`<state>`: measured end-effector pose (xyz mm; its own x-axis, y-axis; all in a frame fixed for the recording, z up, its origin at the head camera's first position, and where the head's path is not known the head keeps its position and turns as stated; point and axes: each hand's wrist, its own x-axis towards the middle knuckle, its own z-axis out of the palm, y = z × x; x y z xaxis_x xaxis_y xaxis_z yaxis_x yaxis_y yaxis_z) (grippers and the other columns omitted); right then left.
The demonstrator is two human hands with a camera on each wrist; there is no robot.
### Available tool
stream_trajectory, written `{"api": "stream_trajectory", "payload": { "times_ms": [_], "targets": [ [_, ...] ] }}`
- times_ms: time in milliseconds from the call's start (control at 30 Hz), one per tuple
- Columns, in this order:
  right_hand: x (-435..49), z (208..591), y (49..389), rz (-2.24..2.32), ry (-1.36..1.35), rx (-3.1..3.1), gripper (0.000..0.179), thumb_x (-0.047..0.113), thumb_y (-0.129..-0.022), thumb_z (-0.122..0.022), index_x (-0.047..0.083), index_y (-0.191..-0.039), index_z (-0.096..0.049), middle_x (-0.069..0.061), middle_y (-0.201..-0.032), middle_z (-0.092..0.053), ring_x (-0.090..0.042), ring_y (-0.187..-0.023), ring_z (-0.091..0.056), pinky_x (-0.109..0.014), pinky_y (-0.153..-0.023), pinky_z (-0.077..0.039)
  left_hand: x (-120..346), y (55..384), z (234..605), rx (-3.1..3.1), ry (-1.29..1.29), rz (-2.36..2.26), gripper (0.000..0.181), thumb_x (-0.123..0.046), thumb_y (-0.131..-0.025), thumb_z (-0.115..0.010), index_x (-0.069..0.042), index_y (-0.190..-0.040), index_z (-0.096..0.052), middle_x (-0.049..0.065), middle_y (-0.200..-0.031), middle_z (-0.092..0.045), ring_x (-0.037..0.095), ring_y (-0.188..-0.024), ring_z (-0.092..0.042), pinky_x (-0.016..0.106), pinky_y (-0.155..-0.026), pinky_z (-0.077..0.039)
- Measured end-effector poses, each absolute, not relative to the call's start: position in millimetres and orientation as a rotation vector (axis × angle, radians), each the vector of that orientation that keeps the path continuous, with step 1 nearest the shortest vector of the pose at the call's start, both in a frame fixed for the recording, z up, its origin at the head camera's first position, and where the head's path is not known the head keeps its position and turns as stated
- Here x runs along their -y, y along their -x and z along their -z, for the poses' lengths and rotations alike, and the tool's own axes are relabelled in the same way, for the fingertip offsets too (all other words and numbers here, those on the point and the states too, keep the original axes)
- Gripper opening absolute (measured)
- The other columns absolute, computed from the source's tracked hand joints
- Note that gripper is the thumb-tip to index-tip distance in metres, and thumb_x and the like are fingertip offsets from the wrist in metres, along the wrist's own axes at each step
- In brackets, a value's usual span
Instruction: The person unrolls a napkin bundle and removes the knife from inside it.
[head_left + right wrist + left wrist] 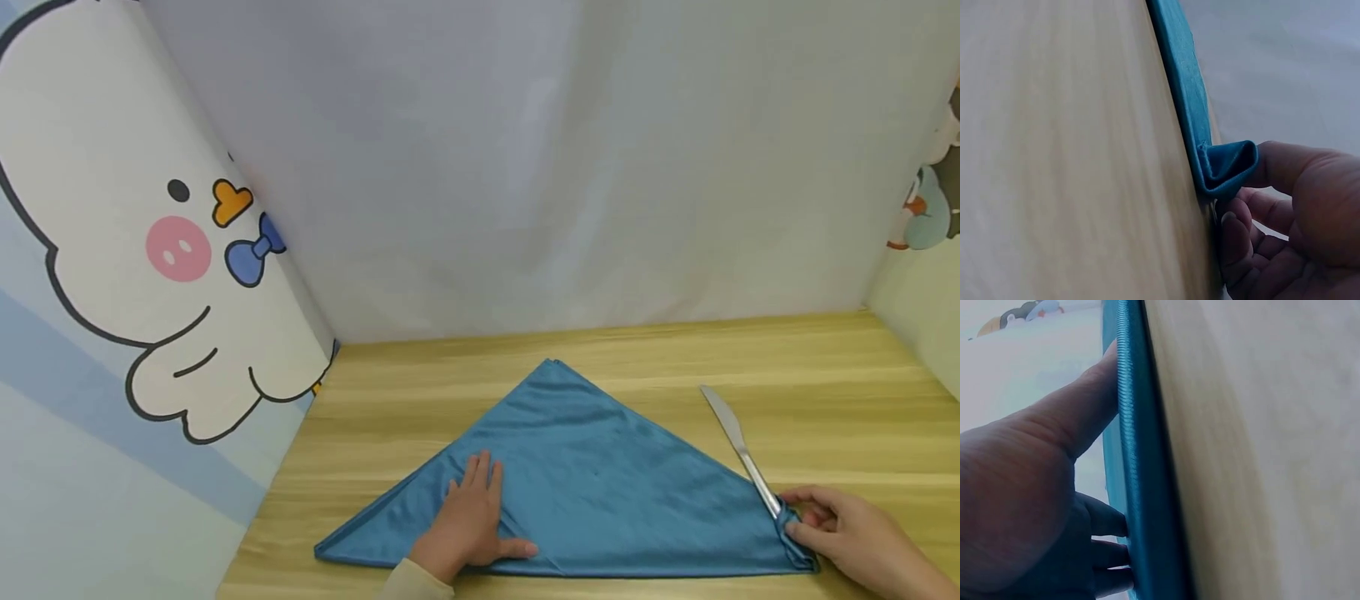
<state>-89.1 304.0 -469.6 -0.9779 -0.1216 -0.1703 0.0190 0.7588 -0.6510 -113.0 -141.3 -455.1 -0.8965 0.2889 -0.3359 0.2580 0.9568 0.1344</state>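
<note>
A blue satin napkin (600, 475), folded into a triangle, lies on the table with its peak away from me. At its right corner the cloth is turned up over the handle of a silver table knife (738, 437), whose blade points up and left past the napkin's slanted edge. My right hand (855, 533) pinches this turned-up corner (1232, 165) between thumb and fingers; the handle's end is hidden under the cloth. My left hand (472, 521) rests on the napkin left of its middle, fingers straight and thumb spread along the near edge (1132, 425).
The wooden table (420, 375) reaches back to a pale cloth wall (562, 167). At the left a panel with a cartoon duck (97, 167) borders the table, and another printed panel (926, 208) stands at the right.
</note>
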Motion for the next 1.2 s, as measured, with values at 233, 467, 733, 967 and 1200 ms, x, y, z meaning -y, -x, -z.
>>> {"api": "stream_trajectory", "payload": {
  "times_ms": [233, 467, 733, 967, 1200],
  "targets": [
    [-304, 469, 85, 1.053, 0.099, -2.781, 0.039, 0.022, -0.084, -0.066, -0.002, -0.114, -0.058, -0.001, -0.074, -0.05, -0.006, -0.06, -0.044, -0.023, -0.053, -0.038, 139, 111, 448, -2.748, -0.393, -0.135, 0.12, -0.083, -0.061, -0.048, -0.003, -0.145, -0.02, 0.019, -0.15, -0.005, 0.034, -0.136, -0.007, 0.058, -0.099, -0.024],
    [-301, 465, 89, 1.053, 0.05, -2.748, 0.046, 0.026, -0.085, -0.066, -0.004, -0.117, -0.056, -0.002, -0.075, -0.051, -0.008, -0.059, -0.046, -0.024, -0.053, -0.039, 140, 111, 447, -2.752, -0.376, -0.138, 0.119, -0.081, -0.062, -0.05, -0.003, -0.146, -0.019, 0.019, -0.15, -0.004, 0.034, -0.136, -0.006, 0.057, -0.099, -0.023],
    [-304, 466, 86, 1.054, 0.013, -2.716, 0.046, 0.022, -0.086, -0.064, -0.007, -0.119, -0.053, -0.002, -0.075, -0.051, -0.009, -0.059, -0.046, -0.024, -0.053, -0.039, 136, 116, 447, -2.713, -0.371, -0.191, 0.119, -0.079, -0.062, -0.053, -0.003, -0.146, -0.019, 0.019, -0.15, -0.004, 0.034, -0.136, -0.005, 0.058, -0.099, -0.022],
    [-303, 466, 85, 1.042, 0.015, -2.729, 0.045, 0.023, -0.086, -0.063, -0.006, -0.12, -0.053, -0.002, -0.075, -0.052, -0.009, -0.059, -0.047, -0.024, -0.053, -0.039, 137, 118, 450, -2.706, -0.357, -0.241, 0.119, -0.079, -0.061, -0.054, -0.005, -0.146, -0.018, 0.017, -0.151, -0.002, 0.033, -0.136, -0.003, 0.062, -0.098, -0.019],
    [-301, 463, 84, 0.985, 0.047, -2.781, 0.042, 0.024, -0.087, -0.063, -0.003, -0.118, -0.055, 0.0, -0.076, -0.053, -0.007, -0.061, -0.047, -0.024, -0.054, -0.038, 155, 111, 448, -2.768, -0.351, -0.262, 0.115, -0.081, -0.063, -0.05, -0.005, -0.145, -0.023, 0.019, -0.15, -0.007, 0.038, -0.135, -0.007, 0.066, -0.094, -0.02]
  ]
}}
